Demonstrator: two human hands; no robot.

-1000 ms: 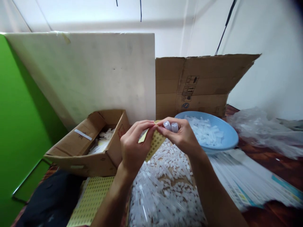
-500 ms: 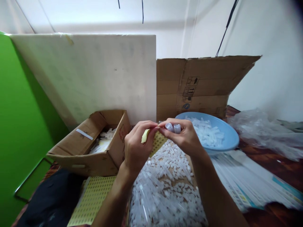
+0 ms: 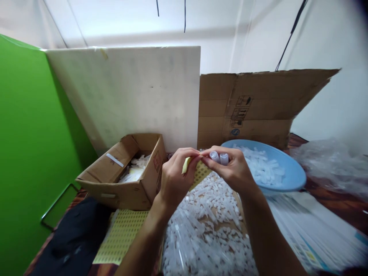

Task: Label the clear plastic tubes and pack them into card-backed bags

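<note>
My left hand is closed on a yellow sticker sheet with rows of small dark round marks. One end of the sheet curls up out of the hand, and the rest hangs behind the fingers. My right hand is closed around two small translucent plastic tubes, their round ends facing me. The thumbs and forefingers of both hands meet at a pinch; anything tiny between those tips is too small to make out. Below the hands lies a heap of small white translucent plastic pieces.
An open cardboard box with whitish scraps stands left. Before it lie more yellow sticker sheets and a black cloth. Right are a blue basin of translucent pieces, stacked flat plastic sheeting and clear plastic bags.
The camera has turned a little left, so the whole scene sits further right in the picture. Both hands keep nearly the same pose and the same hold on the sticker sheet and tubes.
</note>
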